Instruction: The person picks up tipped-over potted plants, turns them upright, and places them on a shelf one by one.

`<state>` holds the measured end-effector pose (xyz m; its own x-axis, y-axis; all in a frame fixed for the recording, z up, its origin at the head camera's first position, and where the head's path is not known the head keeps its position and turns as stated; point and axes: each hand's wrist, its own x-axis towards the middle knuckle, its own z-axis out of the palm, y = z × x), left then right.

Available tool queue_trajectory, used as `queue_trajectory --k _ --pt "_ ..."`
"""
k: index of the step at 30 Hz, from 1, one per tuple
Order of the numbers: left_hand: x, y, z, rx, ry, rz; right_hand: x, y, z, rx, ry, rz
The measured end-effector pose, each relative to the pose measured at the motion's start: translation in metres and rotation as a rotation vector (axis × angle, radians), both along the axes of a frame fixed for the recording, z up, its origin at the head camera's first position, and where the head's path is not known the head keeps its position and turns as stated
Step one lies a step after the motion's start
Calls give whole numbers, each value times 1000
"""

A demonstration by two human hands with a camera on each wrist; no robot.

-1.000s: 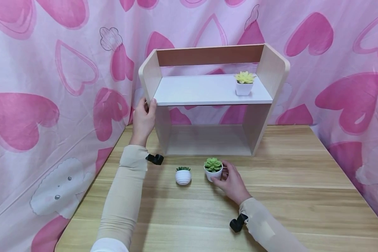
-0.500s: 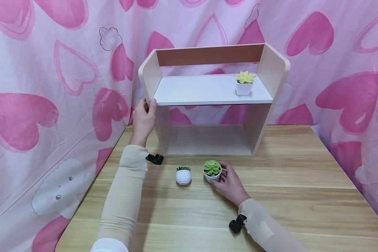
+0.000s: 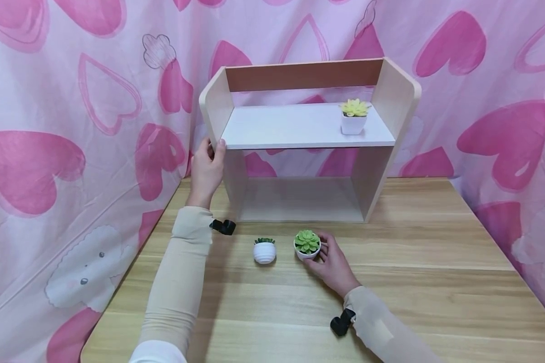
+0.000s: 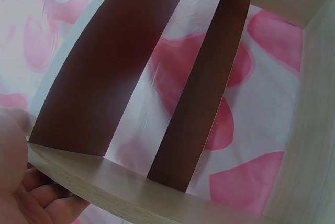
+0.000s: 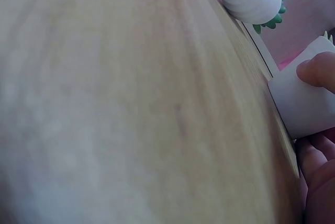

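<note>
The green plant (image 3: pixel 307 242) sits in its white pot (image 5: pixel 294 100) on the desk (image 3: pixel 413 282). I see the right hand (image 3: pixel 332 264) pinching that pot from the right side, thumb in front. The left hand (image 3: pixel 206 171) is well away, gripping the left side of the shelf (image 3: pixel 290 126). A ringed pot (image 3: pixel 265 253) stands between the two hands, near the green plant.

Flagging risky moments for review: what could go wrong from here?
The right grip pinches the light-green potted succulent from one side, so it might tilt if lifted. The ribbed white pot stands close by and could get knocked. The left grip holds the shelf by its side; a tug might jolt the yellow succulent on it.
</note>
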<state>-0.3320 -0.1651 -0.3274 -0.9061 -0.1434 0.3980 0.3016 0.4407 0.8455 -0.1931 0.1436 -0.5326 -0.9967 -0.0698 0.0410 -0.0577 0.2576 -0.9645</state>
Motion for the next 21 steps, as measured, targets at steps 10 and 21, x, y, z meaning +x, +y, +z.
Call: queue_trajectory --k 10,21 --pt "1 0 2 6 -3 -4 3 4 2 34 30 35" --pt "2 1 2 1 -16 -5 4 8 1 33 87 46"
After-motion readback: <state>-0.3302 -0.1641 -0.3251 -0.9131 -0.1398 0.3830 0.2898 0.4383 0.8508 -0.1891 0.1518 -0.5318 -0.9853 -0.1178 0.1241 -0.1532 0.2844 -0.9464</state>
